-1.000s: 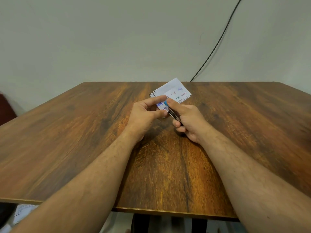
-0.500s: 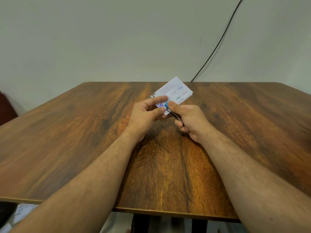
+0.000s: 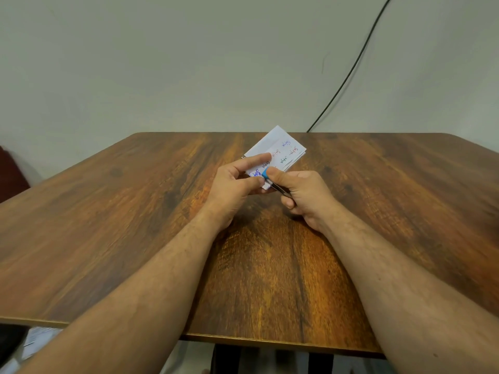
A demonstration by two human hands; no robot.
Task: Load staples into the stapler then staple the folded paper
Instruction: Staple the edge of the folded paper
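While left hand (image 3: pixel 234 182) fingers pinch one folded paper (image 3: pixel 278 152), right hand (image 3: pixel 303 193) grips one stapler (image 3: pixel 266 174).

Hands, paper and stapler over mid-table.

Folded paper (image 3: pixel 280 153) held above the table (image 3: pixel 135 225), far of both hands. Left hand (image 3: pixel 232 184) left of right hand (image 3: pixel 305 195); stapler (image 3: pixel 272 182) between them, on the paper's near corner. Cable (image 3: pixel 348 74) behind, on the wall.

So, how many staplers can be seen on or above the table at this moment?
1. The blue-tipped stapler is held in the right hand, its tip at the near corner of the folded paper, which the left hand holds. Most of it is hidden by the fingers.
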